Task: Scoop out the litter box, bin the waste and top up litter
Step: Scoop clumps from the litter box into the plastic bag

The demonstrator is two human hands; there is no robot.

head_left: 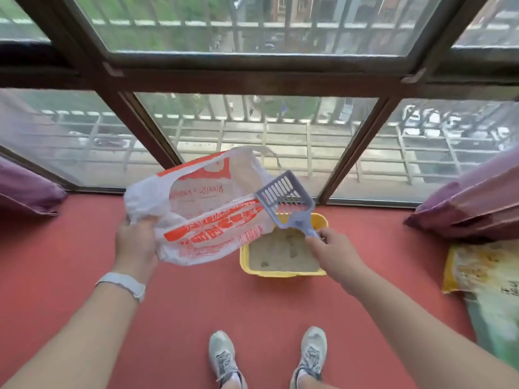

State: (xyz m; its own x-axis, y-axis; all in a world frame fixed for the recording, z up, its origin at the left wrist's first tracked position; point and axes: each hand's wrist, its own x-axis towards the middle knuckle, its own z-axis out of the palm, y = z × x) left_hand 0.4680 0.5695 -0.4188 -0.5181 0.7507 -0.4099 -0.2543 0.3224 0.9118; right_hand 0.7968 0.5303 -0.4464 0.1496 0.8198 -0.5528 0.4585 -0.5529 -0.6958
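Shoes (268,357): I see my two grey trainers on the red floor (182,304), nearest to me, on my side of the litter box.
Left hand (136,245): closed around the edge of a plastic bag, held up in the air to the left of the litter box; a pale band (123,284) sits on that wrist.
Right hand (331,254): fingers pinched shut on the handle of the scoop, over the near right corner of the litter box.
Plastic bag (202,211): white with orange print, hanging open and crumpled, its right end overlapping the left rim of the litter box from where I look.
Scoop (286,203): grey-blue, slotted, tilted up and away from my hand, its blade above the far side of the litter box and just beside the bag's open mouth. I cannot tell whether anything lies in it.
Litter box (280,273): yellow tub on the floor, holding pale litter with a few darker clumps.
Litter sack (486,290): yellow and green printed sack lying on the floor, well to the right of the litter box.
Curtains (477,203): purple cloth bunched at the far left and far right of the litter box.
Window (252,108): dark-framed panes beyond the litter box, with railings outside.
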